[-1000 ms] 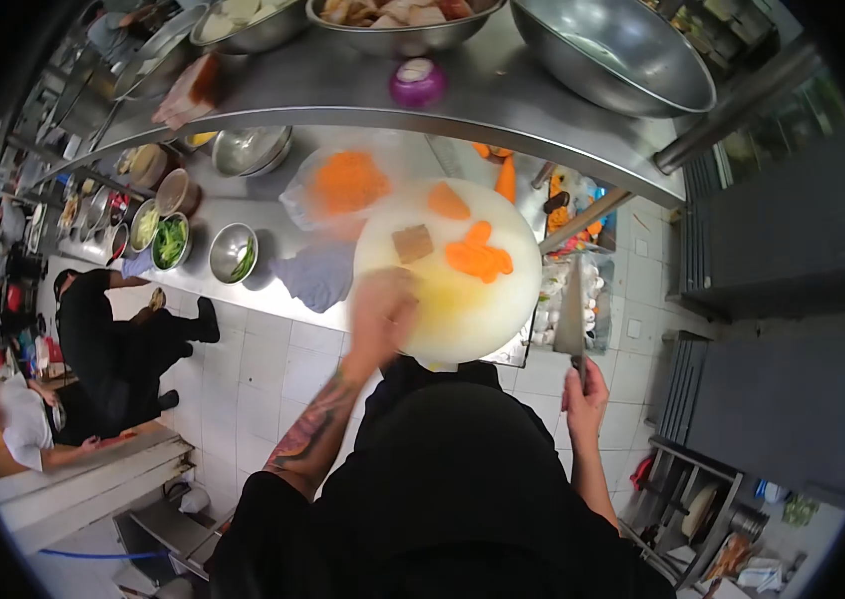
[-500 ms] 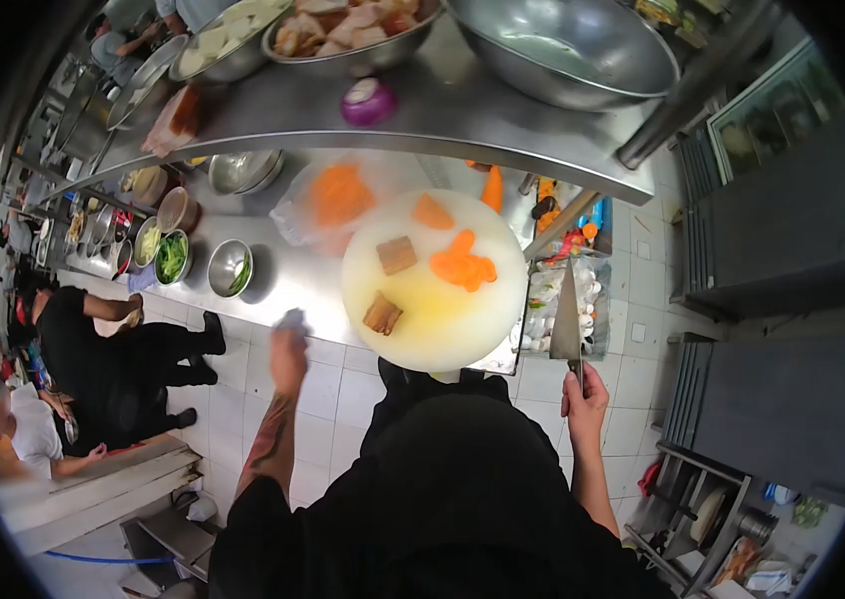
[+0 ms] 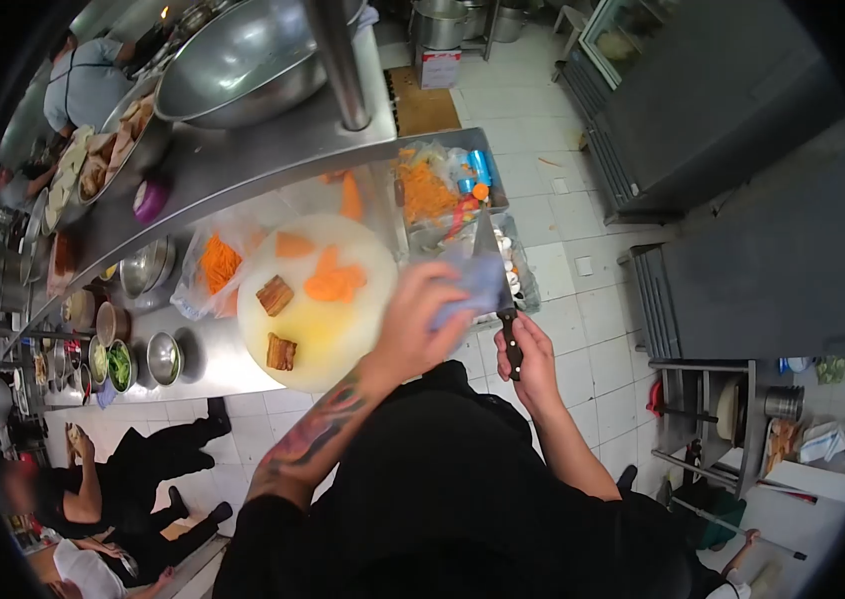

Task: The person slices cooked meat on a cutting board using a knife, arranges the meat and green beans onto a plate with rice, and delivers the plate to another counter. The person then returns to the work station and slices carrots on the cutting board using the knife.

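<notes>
My right hand (image 3: 530, 361) grips the black handle of a knife (image 3: 510, 344), its blade pointing up and away. My left hand (image 3: 420, 317) is closed on a blue-grey cloth (image 3: 479, 284), blurred by motion, which lies against the blade and hides part of it. Left of my hands stands a round white cutting board (image 3: 347, 334), stained yellow. Two brown pieces of cooked meat (image 3: 275, 296) sit on it, along with overlapping carrot slices (image 3: 334, 283) and a separate carrot piece (image 3: 294, 246). A whole carrot (image 3: 351, 197) lies behind the board.
A plastic bag of shredded carrot (image 3: 220, 262) and metal bowls (image 3: 165, 357) are on the counter. Overhead, a steel shelf (image 3: 273, 145) bears a large bowl (image 3: 243, 70) and an onion (image 3: 151, 200). Scrap bins (image 3: 432, 190) stand beyond the knife. Co-workers (image 3: 118, 489) are at the left.
My left hand has brought the cloth from the board's left side across to the knife blade. The view has turned right, and the knife's handle has moved closer to my body.
</notes>
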Demonstrator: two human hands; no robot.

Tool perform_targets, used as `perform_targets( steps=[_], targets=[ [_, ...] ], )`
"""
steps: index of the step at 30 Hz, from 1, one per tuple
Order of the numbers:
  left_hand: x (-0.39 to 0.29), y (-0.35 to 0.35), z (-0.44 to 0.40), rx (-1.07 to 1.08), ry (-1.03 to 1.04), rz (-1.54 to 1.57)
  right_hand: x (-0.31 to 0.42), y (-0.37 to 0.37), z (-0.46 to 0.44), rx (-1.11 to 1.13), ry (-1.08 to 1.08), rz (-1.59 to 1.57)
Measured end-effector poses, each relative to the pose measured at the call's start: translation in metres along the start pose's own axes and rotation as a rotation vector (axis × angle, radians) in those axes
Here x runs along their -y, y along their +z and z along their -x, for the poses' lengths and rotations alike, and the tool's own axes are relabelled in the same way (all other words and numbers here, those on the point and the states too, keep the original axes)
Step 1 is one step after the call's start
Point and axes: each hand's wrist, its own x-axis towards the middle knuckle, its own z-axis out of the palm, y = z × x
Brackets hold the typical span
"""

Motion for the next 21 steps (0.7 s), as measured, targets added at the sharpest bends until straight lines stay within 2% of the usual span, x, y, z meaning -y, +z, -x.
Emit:
perform_targets(
  steps=[2,4,6,8,9,11,12,13,14,15,16,17,18,20,21],
  targets=[
    [0.003,0.044,-0.031,0.062,0.089,0.053,0.014,0.003,0.009,0.076,-0.058,-0.038],
    [0.029,0.086,-0.044,0.206,0.143,-0.053,0.025,-0.005,0.024,0.077,-0.089,-0.011],
    [0.075,0.107,-0.059,0.160,0.023,-0.212,0.033,-0.022,0.036,-0.014,-0.038,-0.077],
    [0.076,0.088,-0.085,0.185,-0.151,-0.224,0.029,-0.045,0.051,-0.034,-0.046,-0.092],
    [0.081,0.088,-0.086,0.197,-0.138,-0.212,0.029,-0.056,0.056,-0.045,-0.035,-0.051],
    [0.088,0.096,-0.084,-0.085,-0.131,-0.066,0.014,-0.073,0.053,-0.079,-0.025,-0.024],
    [0.072,0.098,-0.086,-0.071,-0.131,-0.054,-0.007,-0.087,0.044,-0.158,-0.318,0.385],
    [0.044,0.095,-0.094,-0.033,0.020,0.010,-0.016,-0.095,0.039,-0.226,-0.607,0.803],
    [0.023,0.095,-0.095,-0.001,0.170,0.072,-0.009,-0.091,0.042,-0.231,-0.604,0.806],
    [0.011,0.102,-0.089,-0.002,0.168,0.075,0.005,-0.083,0.047,-0.252,-0.597,1.010],
    [-0.002,0.108,-0.082,0.128,0.234,0.091,0.013,-0.078,0.050,-0.271,-0.586,1.214],
    [-0.012,0.113,-0.075,0.259,0.301,0.106,0.014,-0.078,0.049,-0.289,-0.625,1.249],
    [-0.015,0.120,-0.065,0.257,0.300,0.105,0.015,-0.081,0.047,-0.288,-0.626,1.250],
    [-0.004,0.140,-0.040,0.533,0.280,0.061,0.020,-0.091,0.046,-0.166,-0.704,1.364],
    [0.010,0.148,-0.035,0.541,0.225,0.032,0.020,-0.097,0.047,-0.163,-0.701,1.366]
  ],
)
